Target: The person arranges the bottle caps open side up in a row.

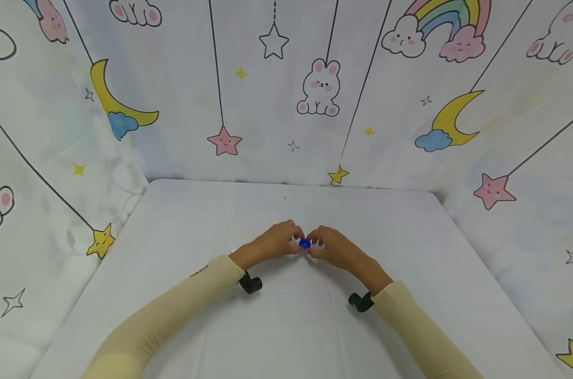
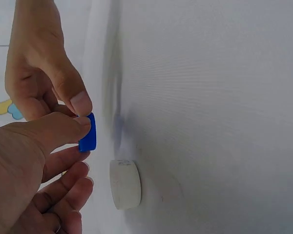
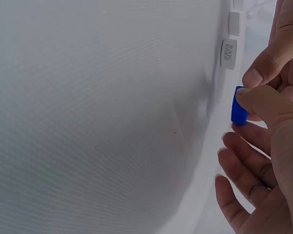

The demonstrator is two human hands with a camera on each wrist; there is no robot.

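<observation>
A small, round blue piece [image 1: 304, 243], shaped like a bottle cap, is held between my two hands above the white table. My left hand [image 1: 280, 240] pinches it from the left with thumb and forefinger, its other fingers loosely bent. From the right, my right hand [image 1: 331, 247] pinches the same piece with its fingertips. Seen from the left wrist, the blue piece [image 2: 88, 134] shows its flat side edge under the left thumb, with the right thumb right at its upper end. In the right wrist view the blue piece [image 3: 239, 107] lies between right thumb and forefinger.
A short white cylinder [image 2: 125, 184] with small print stands on the table beyond the hands in the left wrist view. The right wrist view shows several white pieces, one a white piece [image 3: 229, 54] with print. Patterned cloth [image 1: 267, 105] hangs behind the table [image 1: 295, 326].
</observation>
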